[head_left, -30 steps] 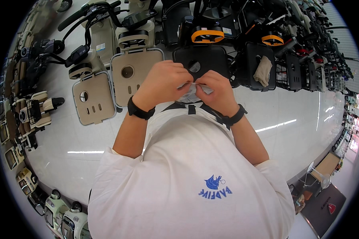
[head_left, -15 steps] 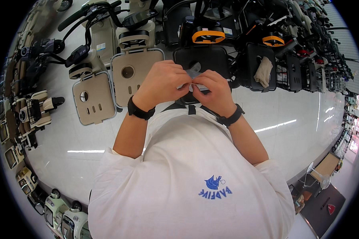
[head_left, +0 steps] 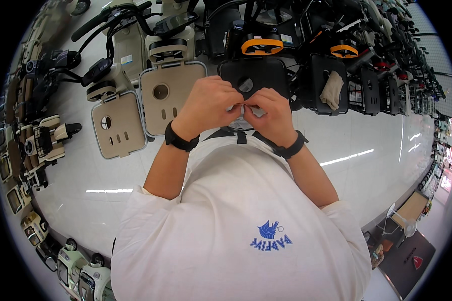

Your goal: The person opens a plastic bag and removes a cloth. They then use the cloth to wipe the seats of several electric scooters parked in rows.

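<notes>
My left hand [head_left: 211, 107] and my right hand [head_left: 272, 116] meet in front of my waist, thumbs and forefingers pinched together. Between them is a small piece of clear plastic film [head_left: 238, 123], hanging below the fingertips and partly hidden by them. Whether it is a bag or a loose sheet, I cannot tell. Just beyond the hands lies a black basket lid [head_left: 266, 75] with a round hole. A beige basket lid [head_left: 181, 80] is beside my left hand. Each wrist wears a black band.
A crumpled beige cloth [head_left: 331, 91] lies on another black basket lid [head_left: 314, 80] at the right. Another beige lid [head_left: 116, 113] is at the left. Scooters with handlebars [head_left: 103, 65] and orange-ringed parts [head_left: 262, 47] crowd the far side. Pale scooters [head_left: 75, 266] line the lower left.
The clear plastic that stuck up beyond my fingertips no longer shows there; it now hangs beneath them. My hands have barely shifted and still pinch together.
</notes>
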Available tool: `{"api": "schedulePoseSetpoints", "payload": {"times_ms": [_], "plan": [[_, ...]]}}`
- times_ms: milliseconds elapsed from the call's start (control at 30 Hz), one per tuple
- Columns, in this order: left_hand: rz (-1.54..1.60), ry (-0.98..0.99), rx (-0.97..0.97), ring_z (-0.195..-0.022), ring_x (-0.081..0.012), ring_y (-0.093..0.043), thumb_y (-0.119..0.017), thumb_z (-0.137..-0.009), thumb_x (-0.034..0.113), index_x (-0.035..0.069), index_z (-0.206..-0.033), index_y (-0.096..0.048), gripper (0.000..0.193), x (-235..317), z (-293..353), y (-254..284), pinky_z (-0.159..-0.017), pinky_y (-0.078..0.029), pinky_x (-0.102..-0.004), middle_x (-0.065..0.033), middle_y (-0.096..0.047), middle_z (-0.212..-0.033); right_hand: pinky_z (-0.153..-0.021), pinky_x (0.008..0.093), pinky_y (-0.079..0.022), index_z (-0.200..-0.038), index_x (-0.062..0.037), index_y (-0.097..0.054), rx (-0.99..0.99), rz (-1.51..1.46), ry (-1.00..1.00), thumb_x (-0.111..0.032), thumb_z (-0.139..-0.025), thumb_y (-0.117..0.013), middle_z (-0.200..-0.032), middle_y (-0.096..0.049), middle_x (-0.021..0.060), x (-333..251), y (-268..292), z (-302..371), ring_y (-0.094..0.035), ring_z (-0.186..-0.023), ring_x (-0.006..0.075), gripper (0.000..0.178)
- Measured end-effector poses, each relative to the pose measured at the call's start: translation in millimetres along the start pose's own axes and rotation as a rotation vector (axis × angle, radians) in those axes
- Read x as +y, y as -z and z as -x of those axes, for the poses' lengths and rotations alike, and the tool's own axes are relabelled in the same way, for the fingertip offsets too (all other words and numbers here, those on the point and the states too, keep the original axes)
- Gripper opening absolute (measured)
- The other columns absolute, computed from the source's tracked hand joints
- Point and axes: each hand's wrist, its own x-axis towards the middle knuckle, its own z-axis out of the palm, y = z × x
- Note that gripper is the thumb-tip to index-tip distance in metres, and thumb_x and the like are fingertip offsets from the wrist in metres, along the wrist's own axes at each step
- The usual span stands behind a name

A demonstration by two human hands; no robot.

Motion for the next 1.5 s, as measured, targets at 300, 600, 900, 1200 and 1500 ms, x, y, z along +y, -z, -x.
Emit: {"api": "schedulePoseSetpoints", "payload": {"times_ms": [300, 600, 900, 1200, 1500], "plan": [[0.033, 0.042, -0.002, -0.075, -0.0276, -0.068, -0.078, -0.073, 0.006, 0.008, -0.083, -0.074, 0.011, -0.3, -2.7, 9.8, -0.069, -0.053, -0.0377, -0.0059, -0.073, -0.08, -0.075, 0.0342, -0.057, -0.094, 0.0002, -0.075, -0.042, -0.155, -0.145, -0.003, -0.082, -0.077, -0.091, -0.073, 0.0111, -0.6, 3.2, 0.2, -0.071, -0.083, 0.0276, 0.012], [0.018, 0.04, 0.009, -0.076, -0.0276, -0.067, -0.077, -0.073, 0.006, 0.007, -0.081, -0.071, 0.01, 1.6, -6.2, 11.7, -0.069, -0.053, -0.0382, -0.0053, -0.071, -0.079, -0.076, 0.0374, -0.058, -0.093, -0.0015, -0.076, -0.004, -0.146, -0.138, -0.004, -0.081, -0.077, -0.091, -0.074, 0.0102, -0.5, 2.2, -3.8, -0.071, -0.085, 0.0297, 0.013], [-0.02, 0.013, -0.007, -0.074, -0.027, -0.065, -0.077, -0.073, 0.007, 0.008, -0.081, -0.069, 0.011, 1.8, -7.7, 3.4, -0.068, -0.052, -0.0379, -0.0048, -0.07, -0.079, -0.077, 0.0368, -0.059, -0.093, -0.0018, -0.076, -0.018, -0.097, -0.116, -0.005, -0.08, -0.079, -0.091, -0.075, 0.0097, 5.4, 1.3, -1.7, -0.072, -0.086, 0.029, 0.014], [-0.068, 0.04, -0.015, -0.075, -0.0262, -0.066, -0.076, -0.073, 0.006, 0.008, -0.081, -0.069, 0.011, 4.1, -5.5, 5.7, -0.068, -0.052, -0.0371, -0.004, -0.069, -0.079, -0.077, 0.0373, -0.058, -0.093, -0.0027, -0.076, -0.014, -0.047, -0.101, -0.006, -0.08, -0.079, -0.091, -0.075, 0.0097, 7.1, -0.2, 1.6, -0.071, -0.086, 0.0293, 0.013], [-0.075, 0.022, 0.006, -0.076, -0.0257, -0.066, -0.076, -0.072, 0.006, 0.008, -0.082, -0.069, 0.012, 2.8, -3.1, 8.3, -0.068, -0.052, -0.037, -0.0036, -0.069, -0.079, -0.078, 0.0379, -0.058, -0.092, -0.0035, -0.076, -0.027, -0.066, -0.114, -0.006, -0.08, -0.079, -0.091, -0.074, 0.0098, 11.6, 3.7, 3.2, -0.071, -0.086, 0.0298, 0.013]]}}
